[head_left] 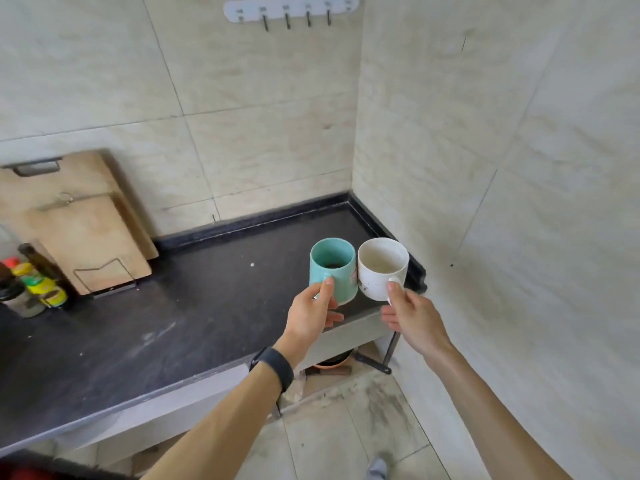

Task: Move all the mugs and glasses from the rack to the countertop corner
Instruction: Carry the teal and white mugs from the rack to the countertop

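Left hand (310,315): clamped on the teal mug (334,270); above the worktop (194,306)
Right hand (412,318): clamped on the white mug (381,268); mugs touching, just ahead of both hands

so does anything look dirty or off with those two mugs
Yes. The white mug in the right hand has dark specks on its outside and a stained interior, and the teal mug in the left hand shows dark residue at the bottom.

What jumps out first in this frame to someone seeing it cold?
Two mugs held side by side over the dark countertop near the wall corner: a teal mug in the left hand, a white mug in the right hand. Wooden cutting boards lean against the wall at left.
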`<state>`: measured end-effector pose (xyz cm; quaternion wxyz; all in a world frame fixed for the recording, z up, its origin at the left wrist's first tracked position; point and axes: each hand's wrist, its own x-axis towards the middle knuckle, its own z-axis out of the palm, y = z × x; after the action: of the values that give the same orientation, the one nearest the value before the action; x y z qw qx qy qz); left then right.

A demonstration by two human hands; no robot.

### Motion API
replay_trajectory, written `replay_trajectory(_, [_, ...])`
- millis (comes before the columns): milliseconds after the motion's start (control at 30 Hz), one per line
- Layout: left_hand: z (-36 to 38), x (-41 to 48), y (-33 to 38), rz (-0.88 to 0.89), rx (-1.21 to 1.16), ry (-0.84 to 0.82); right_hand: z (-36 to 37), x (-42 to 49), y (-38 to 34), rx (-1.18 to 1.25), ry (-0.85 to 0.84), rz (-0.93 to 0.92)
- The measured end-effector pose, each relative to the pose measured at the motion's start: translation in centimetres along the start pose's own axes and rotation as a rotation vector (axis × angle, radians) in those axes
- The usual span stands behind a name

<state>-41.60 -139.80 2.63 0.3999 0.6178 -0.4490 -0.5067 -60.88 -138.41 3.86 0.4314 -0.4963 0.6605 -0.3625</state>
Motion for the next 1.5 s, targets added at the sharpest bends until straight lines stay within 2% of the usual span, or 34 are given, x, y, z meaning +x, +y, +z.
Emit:
replay_trajectory(333, [6.9, 14.3, 1.0, -0.186, -0.039, 0.093, -1.2, 18.5, 1.6, -0.043, -0.166, 0.128])
replay_trajectory(633, [9.0, 25.2, -3.5, -0.397, 0.014, 0.058, 2.9, 30.6, 6.0, -0.013, -0.290, 0.345])
replay_trajectory(867, [8.3, 35.1, -6.0, -0.509, 0.066, -0.001, 6.5, 39.8, 7.6, -0.029, -0.302, 0.433])
replay_trajectory(1133, [8.2, 44.6, -6.6, -0.506, 0.092, -0.041, 9.1, 49.8, 7.8, 0.100, -0.232, 0.547])
replay_trajectory(1500, [7.7, 57.8, -7.0, -0.396, 0.151, -0.051, 13.3, 63.0, 7.4, 0.154, -0.165, 0.501])
